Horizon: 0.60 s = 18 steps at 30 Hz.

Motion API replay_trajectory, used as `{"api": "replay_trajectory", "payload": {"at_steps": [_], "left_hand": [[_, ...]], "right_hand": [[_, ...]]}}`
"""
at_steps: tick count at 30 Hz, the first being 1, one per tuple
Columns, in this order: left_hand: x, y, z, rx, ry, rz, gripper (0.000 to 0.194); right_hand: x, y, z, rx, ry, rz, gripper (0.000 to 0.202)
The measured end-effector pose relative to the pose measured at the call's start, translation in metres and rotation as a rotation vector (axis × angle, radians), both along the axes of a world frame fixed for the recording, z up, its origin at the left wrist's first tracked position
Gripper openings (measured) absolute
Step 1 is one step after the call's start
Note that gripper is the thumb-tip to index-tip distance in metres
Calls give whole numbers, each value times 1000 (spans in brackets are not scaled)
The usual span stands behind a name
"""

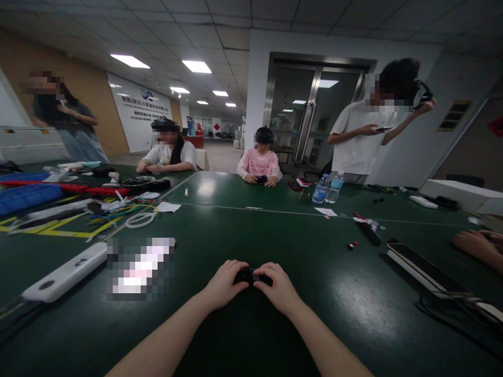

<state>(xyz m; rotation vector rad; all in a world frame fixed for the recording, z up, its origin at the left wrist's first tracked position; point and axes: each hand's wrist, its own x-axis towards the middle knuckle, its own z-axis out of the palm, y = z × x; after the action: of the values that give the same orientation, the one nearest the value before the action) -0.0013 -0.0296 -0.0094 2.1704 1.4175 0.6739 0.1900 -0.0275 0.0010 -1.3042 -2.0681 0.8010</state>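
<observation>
A small black object rests on or just above the dark green table in front of me. Its kind is hard to make out, since my fingers cover both ends. My left hand is closed round its left end, thumb on the near side and fingers over the top. On the right end, my right hand grips it the same way. Only the dark middle part shows between the two hands.
A white power strip and a blurred-out bright phone-like shape lie left. Cables and blue trays sit beyond. Two water bottles stand farther back. At right lies a phone-topped block, near another person's hand. Several people are around the table.
</observation>
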Motion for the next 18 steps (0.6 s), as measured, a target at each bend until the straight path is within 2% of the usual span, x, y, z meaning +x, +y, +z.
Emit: {"api": "replay_trajectory", "payload": {"at_steps": [5,18], "left_hand": [[1,1,-1,2,2,3,37],[1,0,-1,-15,19,8,39]], "right_hand": [[-1,-1,2,6,-80,9,20],[0,1,-2,12,-70,-31,23]]}}
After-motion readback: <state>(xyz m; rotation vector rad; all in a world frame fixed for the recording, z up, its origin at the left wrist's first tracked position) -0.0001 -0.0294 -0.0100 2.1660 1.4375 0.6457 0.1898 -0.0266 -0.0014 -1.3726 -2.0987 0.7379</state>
